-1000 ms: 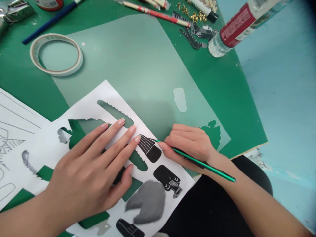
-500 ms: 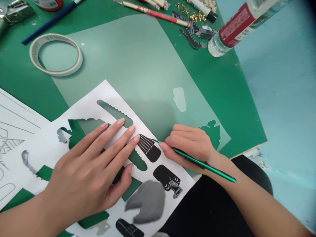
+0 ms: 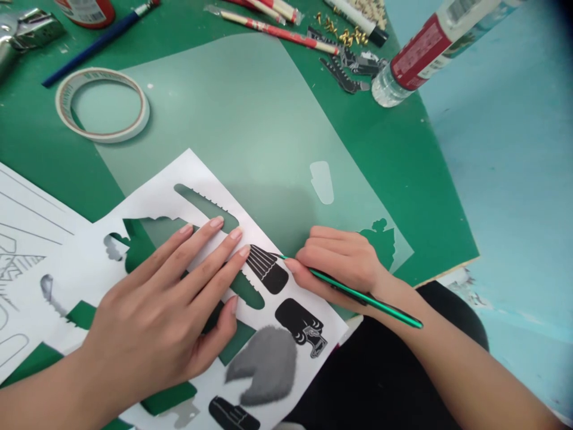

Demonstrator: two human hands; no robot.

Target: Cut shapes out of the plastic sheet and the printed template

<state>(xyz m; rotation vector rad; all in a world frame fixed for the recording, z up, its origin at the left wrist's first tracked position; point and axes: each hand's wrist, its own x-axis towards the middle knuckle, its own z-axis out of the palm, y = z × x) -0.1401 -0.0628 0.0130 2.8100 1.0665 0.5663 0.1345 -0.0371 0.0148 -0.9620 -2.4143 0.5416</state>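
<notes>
My left hand (image 3: 165, 304) lies flat on a white printed sheet (image 3: 329, 322), fingers stretched out and slightly apart. Several shapes have been cut out of this sheet, and green shows through the holes. My right hand (image 3: 338, 263) is closed around a slim, metallic green craft knife (image 3: 367, 298). Its thin tip meets the paper at the upper right edge of a black printed shape with white stripes (image 3: 268, 272), just beside my left fingertips. Below it are another black figure (image 3: 299, 322) and a grey furry shape (image 3: 268, 367).
A translucent sheet (image 3: 233, 107) lies under the paper on the green table (image 3: 430, 197). Around it are a tape roll (image 3: 143, 119), a blue brush (image 3: 98, 45), a plastic bottle (image 3: 421, 54), black cut-outs (image 3: 342, 74) and brass fasteners (image 3: 353, 36). Line drawings (image 3: 31, 209) lie at left.
The whole view has shifted slightly, with the far items a little lower and those at right further left. Both hands keep nearly the same place on the sheet.
</notes>
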